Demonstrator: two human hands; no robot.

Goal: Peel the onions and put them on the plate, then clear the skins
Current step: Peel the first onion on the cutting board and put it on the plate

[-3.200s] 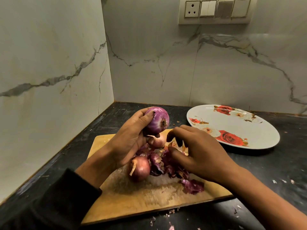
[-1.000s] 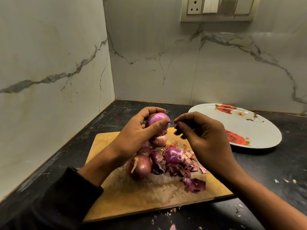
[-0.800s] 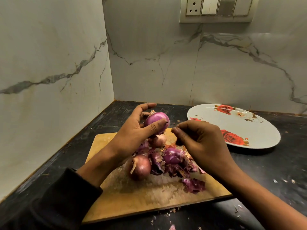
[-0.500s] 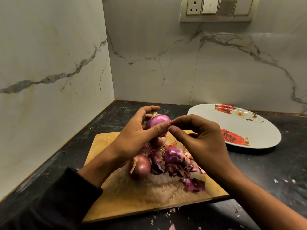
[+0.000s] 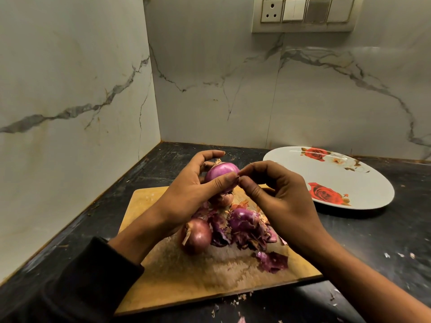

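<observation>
— What is on the dark tabletop [image 5: 373, 241]?
— A wooden board [image 5: 186, 273] lies near the left back corner. A white plate [image 5: 363, 183] with red roses sits toward the right back edge.
— And the hands?
— The left hand [image 5: 186, 197] has its fingers curled round a purple onion [image 5: 220, 172] above the board. The right hand [image 5: 282, 197] pinches the skin at its end.
— Anything else?
— An unpeeled onion [image 5: 197, 235] and skins [image 5: 247, 229] lie on the board.

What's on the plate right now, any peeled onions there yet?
Nothing lies on the plate; only its printed roses show, and none of it is covered. The left hand holds an onion above the cutting board while the right hand pinches its skin.
</observation>
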